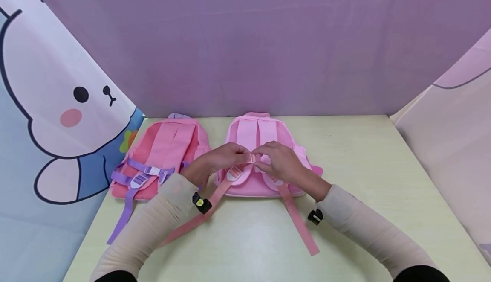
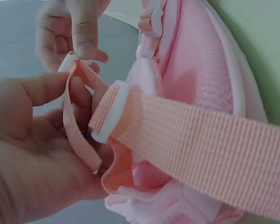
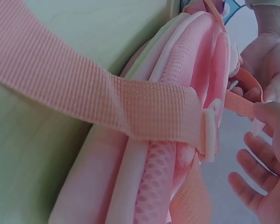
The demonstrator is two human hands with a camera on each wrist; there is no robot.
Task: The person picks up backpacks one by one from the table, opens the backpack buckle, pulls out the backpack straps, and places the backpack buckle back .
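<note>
A light pink backpack point(image 1: 249, 190) lies on the table with its shoulder straps facing up. Over its middle, both hands meet at a small white buckle point(image 2: 68, 61) threaded with a thin salmon strap point(image 2: 75, 135). My left hand point(image 1: 226, 156) pinches this strap beside the buckle, and the strap loops down past its fingers. From the other side, my right hand point(image 1: 281, 160) pinches the buckle between thumb and index finger, its other fingers spread apart in the right wrist view. Wide salmon webbing point(image 3: 84, 88) passes through a white slider point(image 3: 209, 135) close by.
Left of the pink backpack lies a coral backpack point(image 1: 168, 137) with purple straps and a white clip point(image 1: 153, 171). Two loose salmon strap ends, one of them the right strap point(image 1: 301, 226), trail toward the front of the table point(image 1: 364, 167). A purple panel point(image 1: 268, 47) stands behind.
</note>
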